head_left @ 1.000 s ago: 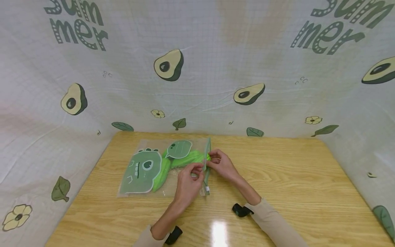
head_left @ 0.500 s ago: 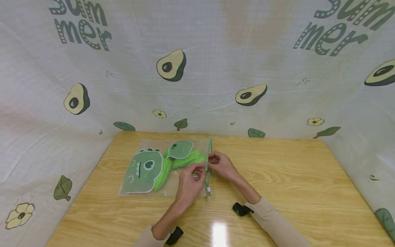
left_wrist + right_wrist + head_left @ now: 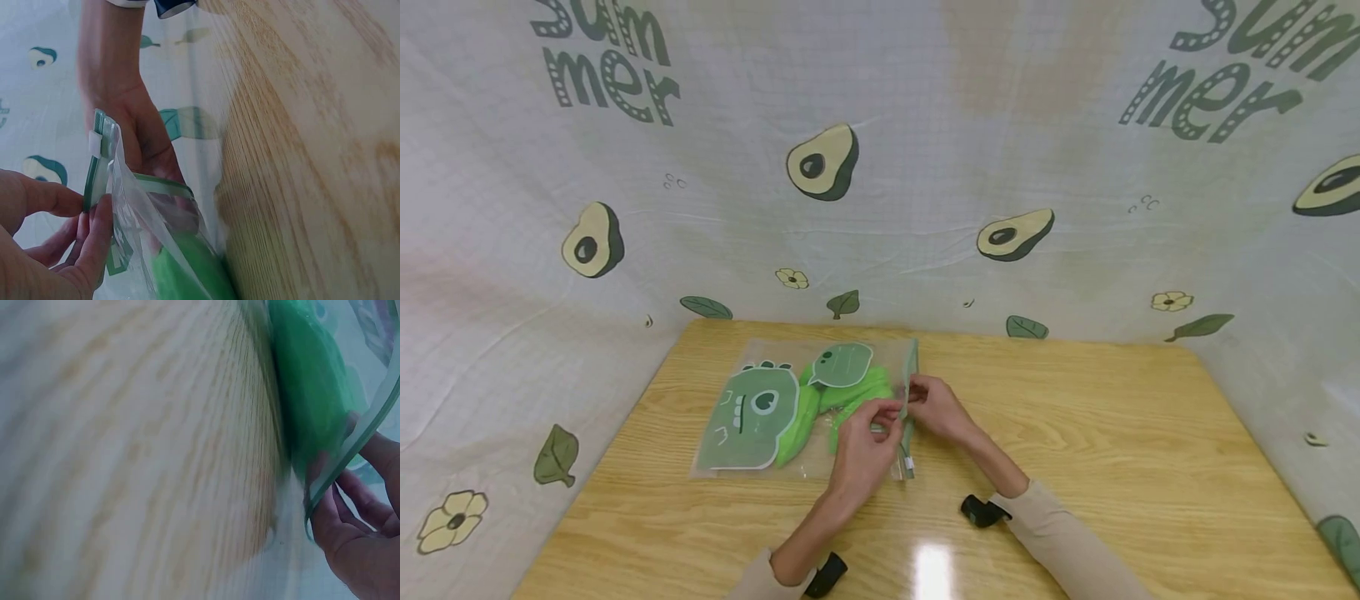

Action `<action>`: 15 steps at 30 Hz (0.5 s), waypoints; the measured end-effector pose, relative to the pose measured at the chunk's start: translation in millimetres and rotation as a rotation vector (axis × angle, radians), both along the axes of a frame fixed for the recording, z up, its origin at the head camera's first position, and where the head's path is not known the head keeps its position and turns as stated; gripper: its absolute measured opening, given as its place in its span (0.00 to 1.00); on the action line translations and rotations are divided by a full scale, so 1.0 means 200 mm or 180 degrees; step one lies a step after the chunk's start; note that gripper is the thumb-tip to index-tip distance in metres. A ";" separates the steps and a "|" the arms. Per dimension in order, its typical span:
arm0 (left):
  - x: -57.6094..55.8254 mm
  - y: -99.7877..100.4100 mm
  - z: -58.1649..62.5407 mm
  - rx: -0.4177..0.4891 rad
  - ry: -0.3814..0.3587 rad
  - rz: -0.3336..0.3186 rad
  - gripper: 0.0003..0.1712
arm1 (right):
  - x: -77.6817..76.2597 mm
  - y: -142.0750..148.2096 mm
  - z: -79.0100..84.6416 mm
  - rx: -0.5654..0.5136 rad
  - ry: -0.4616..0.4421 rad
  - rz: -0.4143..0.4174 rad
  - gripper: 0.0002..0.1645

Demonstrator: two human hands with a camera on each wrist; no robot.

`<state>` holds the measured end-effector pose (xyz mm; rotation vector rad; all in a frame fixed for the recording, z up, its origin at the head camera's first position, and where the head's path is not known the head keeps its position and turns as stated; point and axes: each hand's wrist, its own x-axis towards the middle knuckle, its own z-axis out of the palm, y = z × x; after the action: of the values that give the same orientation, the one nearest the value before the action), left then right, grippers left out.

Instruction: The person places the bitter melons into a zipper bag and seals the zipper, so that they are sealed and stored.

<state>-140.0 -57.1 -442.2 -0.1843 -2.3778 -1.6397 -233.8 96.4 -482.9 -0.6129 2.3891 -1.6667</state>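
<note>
A clear zip bag [image 3: 741,446] with a green one-eyed monster print lies on the table, its mouth facing right. Inside it is a long, puffy, bright green folded thing [image 3: 802,421], whose kind does not show. My left hand [image 3: 867,442] pinches the near side of the mouth; in the left wrist view its thumb and fingers grip the green zip strip [image 3: 94,181], below the white slider [image 3: 95,144]. My right hand [image 3: 942,410] reaches into the mouth from the right. In the right wrist view its fingertips show through the plastic, spread at the end of the green thing.
The wooden table [image 3: 1075,458] runs on to the right of the bag. A white cloth [image 3: 910,167] printed with avocados and leaves hangs behind and at both sides. Black wrist cameras [image 3: 981,511] sit at both cuffs.
The end of the green thing, earlier at the mouth by my right fingers, has gone further into the bag and folded toward the near side. My left hand keeps its pinch on the edge.
</note>
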 end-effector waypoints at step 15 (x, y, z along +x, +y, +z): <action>0.00 0.00 -0.01 0.0046 0.0041 -0.0034 0.13 | -0.02 -0.04 0.00 0.0118 -0.0177 0.0042 0.16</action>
<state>-140.0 -56.8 -444.8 -0.2047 -2.3589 -1.6547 -238.6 89.1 -482.8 -0.5674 2.3665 -1.6088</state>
